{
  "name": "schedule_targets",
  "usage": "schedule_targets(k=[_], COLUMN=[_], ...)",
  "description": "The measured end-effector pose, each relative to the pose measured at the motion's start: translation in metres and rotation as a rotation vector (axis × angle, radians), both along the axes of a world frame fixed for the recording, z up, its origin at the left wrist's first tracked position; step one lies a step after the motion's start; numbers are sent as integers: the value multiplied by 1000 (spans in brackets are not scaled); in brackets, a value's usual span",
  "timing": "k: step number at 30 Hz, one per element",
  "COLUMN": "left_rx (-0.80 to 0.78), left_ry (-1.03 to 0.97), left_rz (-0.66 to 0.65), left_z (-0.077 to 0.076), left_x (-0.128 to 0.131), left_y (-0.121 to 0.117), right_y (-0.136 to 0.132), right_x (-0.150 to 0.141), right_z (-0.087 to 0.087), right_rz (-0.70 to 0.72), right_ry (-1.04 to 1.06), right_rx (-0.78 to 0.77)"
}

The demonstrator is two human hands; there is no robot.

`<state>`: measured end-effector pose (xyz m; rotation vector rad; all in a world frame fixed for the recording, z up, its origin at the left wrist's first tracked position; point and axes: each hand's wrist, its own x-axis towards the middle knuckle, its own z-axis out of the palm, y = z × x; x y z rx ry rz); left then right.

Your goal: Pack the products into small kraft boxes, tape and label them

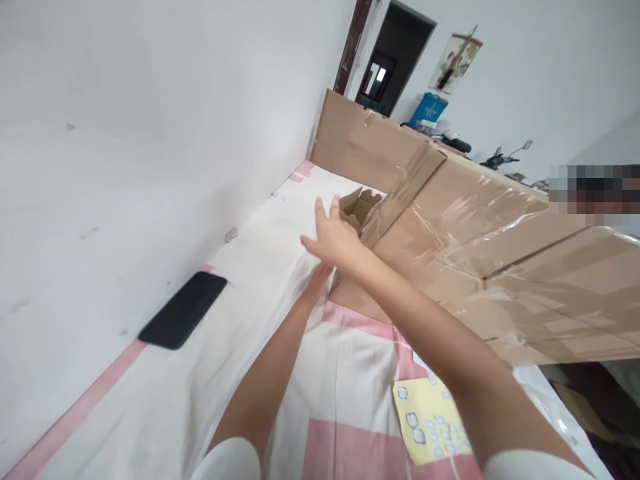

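Observation:
My right hand [334,235] is held up with its fingers spread, and I see nothing in it. Just beyond it stands a small open cardboard box [369,202] with scalloped flap edges. The hand covers part of this box, so I cannot tell whether they touch. Lower down, my left hand [320,275] reaches toward the same box. My right hand hides its fingers, and what they touch does not show. Both hands are over a white and pink checked cloth [295,220], beside a large taped cardboard panel [440,233].
A black phone [184,310] lies on the cloth by the white wall [150,133]. Near my right forearm is a yellow sheet with small drawings [425,420]. Another cardboard panel [360,137] closes off the far end. A person [595,190] is beyond the cardboard at right.

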<state>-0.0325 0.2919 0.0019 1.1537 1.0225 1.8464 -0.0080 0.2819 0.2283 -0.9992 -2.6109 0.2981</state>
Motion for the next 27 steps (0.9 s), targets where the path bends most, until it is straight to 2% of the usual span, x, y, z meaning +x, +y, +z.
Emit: schedule_targets(k=[2, 3, 5, 7, 9, 11, 15, 17, 19, 20, 22, 24, 25, 27], left_rx=[-37, -61, -118, -172, -207, -281, -449, -382, -267, -225, -187, -201, -216, -247], left_ry=[-8, -7, 5, 29, 67, 208, 575, 599, 601, 588, 526, 459, 447, 474], left_rz=[124, 179, 286, 400, 508, 648, 1022, 1150, 1165, 1150, 1139, 1179, 1199, 1204], left_z=[0, 0, 2, 4, 8, 14, 26, 28, 27, 26, 23, 21, 21, 23], left_x=[-10, -16, -28, -38, -44, -47, -58, -73, -93, -101, -114, -117, -115, -109], left_y=[3, 4, 4, 3, 0, -4, -19, -28, -37, -40, -44, -43, -42, -39], right_y=[44, 64, 91, 98, 87, 64, 5, -16, -19, -12, 16, 59, 81, 124], right_x=[-54, -71, -86, -88, -88, -91, -99, -102, -105, -107, -111, -113, -113, -110], right_z=[-19, -23, -26, -26, -27, -28, -17, -6, 2, 4, 1, -7, -11, -15], right_rz=[-281, -382, -488, -486, -439, -355, -21, 98, 149, 145, 32, -230, -376, -567], right_ry=[-74, -183, -327, -388, -399, -405, -387, -365, -349, -311, -147, 50, 91, -6], right_rx=[-136, -159, -156, -124, -88, -55, -18, 16, 29, 32, 78, 142, 142, 86])
